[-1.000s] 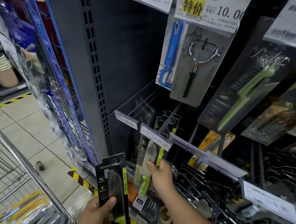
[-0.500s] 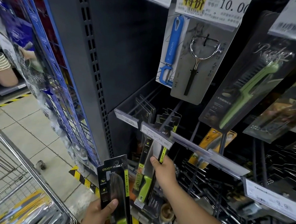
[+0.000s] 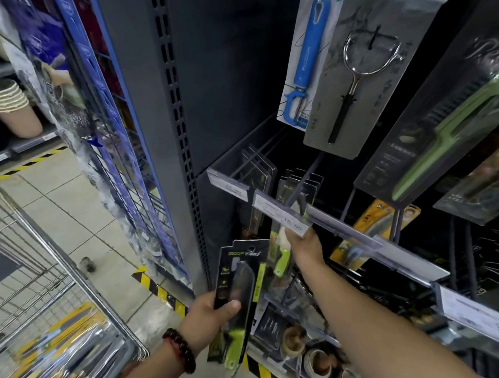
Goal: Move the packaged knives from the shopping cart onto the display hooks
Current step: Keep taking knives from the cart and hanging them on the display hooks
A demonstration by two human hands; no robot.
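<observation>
The left hand [image 3: 214, 316] grips 1 packaged knife [image 3: 239, 300] upright, just in front of the display rack's lower left edge. The right hand [image 3: 306, 246] holds another green-handled knife pack [image 3: 281, 250] under the price-tag rail [image 3: 281, 216]. The shopping cart [image 3: 59, 267] carries yellow-backed packs [image 3: 63, 341].

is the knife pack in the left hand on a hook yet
No. The left hand holds the knife pack upright, below and left of the hooks.

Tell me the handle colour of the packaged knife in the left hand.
Lime green, seen in the head view on the packaged knife the left hand grips.
</observation>
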